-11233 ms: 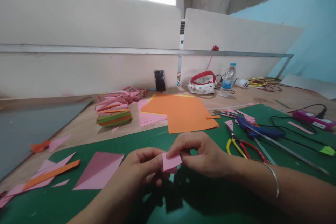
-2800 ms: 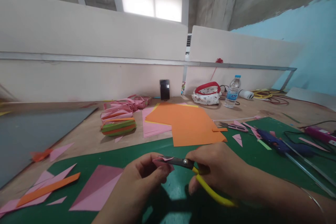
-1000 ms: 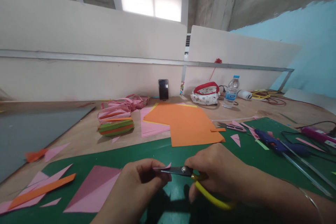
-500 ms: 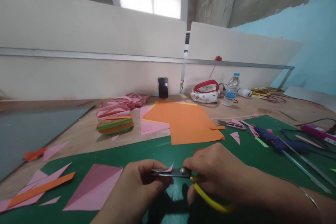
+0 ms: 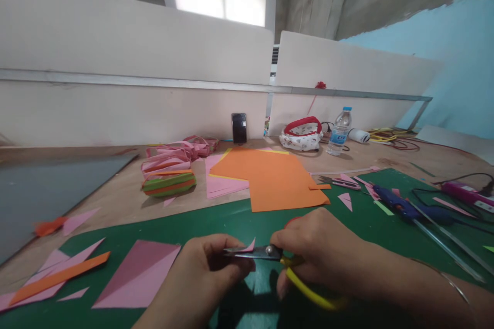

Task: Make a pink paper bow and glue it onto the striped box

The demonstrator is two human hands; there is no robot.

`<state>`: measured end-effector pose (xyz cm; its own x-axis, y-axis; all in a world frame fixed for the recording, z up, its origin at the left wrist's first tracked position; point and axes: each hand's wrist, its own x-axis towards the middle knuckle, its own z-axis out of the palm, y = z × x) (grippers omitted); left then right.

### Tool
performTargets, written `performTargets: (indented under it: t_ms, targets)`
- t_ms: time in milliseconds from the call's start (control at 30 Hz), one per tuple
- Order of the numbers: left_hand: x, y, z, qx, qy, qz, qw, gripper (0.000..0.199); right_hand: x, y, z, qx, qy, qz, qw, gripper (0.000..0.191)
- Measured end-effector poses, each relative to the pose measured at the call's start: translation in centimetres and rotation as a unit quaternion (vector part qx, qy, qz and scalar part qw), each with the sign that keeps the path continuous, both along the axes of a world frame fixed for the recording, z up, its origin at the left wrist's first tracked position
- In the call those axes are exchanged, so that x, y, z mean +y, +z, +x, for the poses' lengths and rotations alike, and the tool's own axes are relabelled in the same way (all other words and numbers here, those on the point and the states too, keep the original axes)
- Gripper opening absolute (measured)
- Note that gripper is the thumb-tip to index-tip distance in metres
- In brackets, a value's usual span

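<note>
My right hand [image 5: 314,254] grips a pair of scissors [image 5: 270,252] by its yellow and red handles, the blades pointing left. Between the thumb and fingers of my left hand [image 5: 216,267] is a small pink paper piece [image 5: 250,247], mostly hidden by the fingers. Its pointed tip sticks up beside the blades, which lie across it. A larger pink paper sheet [image 5: 135,277] rests on the green mat [image 5: 216,218] left of my left hand. Beyond my hands lies a large orange paper sheet [image 5: 278,180].
Pink strips and an orange strip [image 5: 62,277] lie at the left. Behind are a green pouch [image 5: 170,183], a phone [image 5: 239,128], a white pouch [image 5: 301,140] and a bottle [image 5: 339,132]. At right sit a blue glue gun [image 5: 397,204] and clear sticks [image 5: 447,249].
</note>
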<state>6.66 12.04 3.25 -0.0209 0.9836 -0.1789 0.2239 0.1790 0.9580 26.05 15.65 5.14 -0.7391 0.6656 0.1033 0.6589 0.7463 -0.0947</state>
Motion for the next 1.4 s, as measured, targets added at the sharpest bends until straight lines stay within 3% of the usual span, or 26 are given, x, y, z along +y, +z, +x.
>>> performTargets:
  t_ms: [167,267,333,433,500,567,733,900,1033,1200,1400]
  targets:
    - [-0.1,0.1,0.2,-0.025,-0.016,-0.019,0.999,0.013,-0.2,0.3,0.1,0.031,0.002,-0.02,0.999,0.033]
    - [0.0,-0.2,0.1,-0.057,-0.027,-0.014,0.998,0.015,0.1,0.7,0.1,0.116,-0.014,-0.105,0.988,0.026]
    - [0.2,-0.5,-0.1,-0.076,-0.026,-0.021,0.997,0.015,0.5,0.9,0.1,0.208,-0.049,-0.224,0.951,0.025]
    - [0.5,-1.0,-0.5,-0.083,-0.042,-0.031,0.995,0.017,1.0,0.6,-0.3,0.326,-0.107,-0.399,0.85,0.03]
    - [0.7,-1.3,-0.7,-0.086,-0.062,-0.026,0.994,0.02,1.0,0.1,-0.7,0.366,-0.12,-0.455,0.803,0.028]
    - [0.8,-1.5,-0.5,-0.09,-0.069,-0.025,0.993,0.025,0.7,-0.3,-1.2,0.389,-0.112,-0.467,0.786,0.026]
    - [0.1,-2.0,0.5,-0.141,-0.088,-0.033,0.986,0.044,-0.3,-0.5,-2.2,0.412,-0.109,-0.476,0.769,0.024]
    - [0.2,-2.4,0.3,-0.133,-0.106,-0.052,0.984,0.042,-0.3,-0.4,-2.3,0.421,-0.101,-0.47,0.769,0.026]
    - [0.7,-1.8,-0.4,-0.099,-0.05,-0.038,0.993,0.037,0.3,-0.7,-1.9,0.436,-0.127,-0.438,0.775,0.027]
    - [0.2,-0.6,0.1,-0.132,0.027,-0.029,0.99,0.029,0.8,-0.5,-1.9,0.439,-0.164,-0.465,0.751,0.029]
    - [-1.0,-0.4,1.2,-0.219,0.006,-0.058,0.974,0.02,0.5,-0.6,-2.1,0.439,-0.15,-0.442,0.767,0.027]
